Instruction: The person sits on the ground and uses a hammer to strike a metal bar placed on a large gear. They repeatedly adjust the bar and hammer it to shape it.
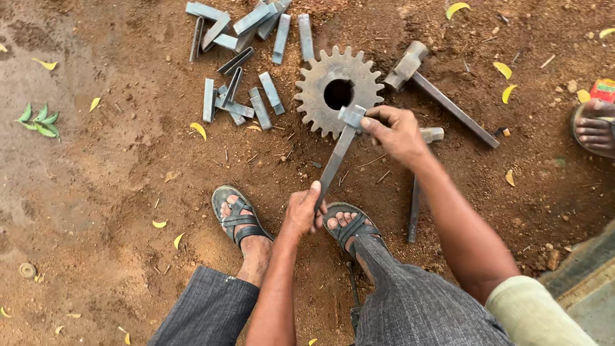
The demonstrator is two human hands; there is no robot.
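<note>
Dirt, reddish-brown and packed, scattered with yellow leaves and pebbles, forms the ground [96, 192] outdoors. A rusty toothed steel gear wheel [320, 77] with a round centre hole lies flat on it. The left hand [302, 213], near side of the gear, is wrapped around the lower end of a long flat grey steel bar [334, 161]; the right hand [397, 133] pinches a short grey metal block [352, 116] at the bar's top, over the gear's near edge. Short grey steel key pieces [240, 61] lie left of the gear, a steel-handled hammer [439, 93] to its right.
</note>
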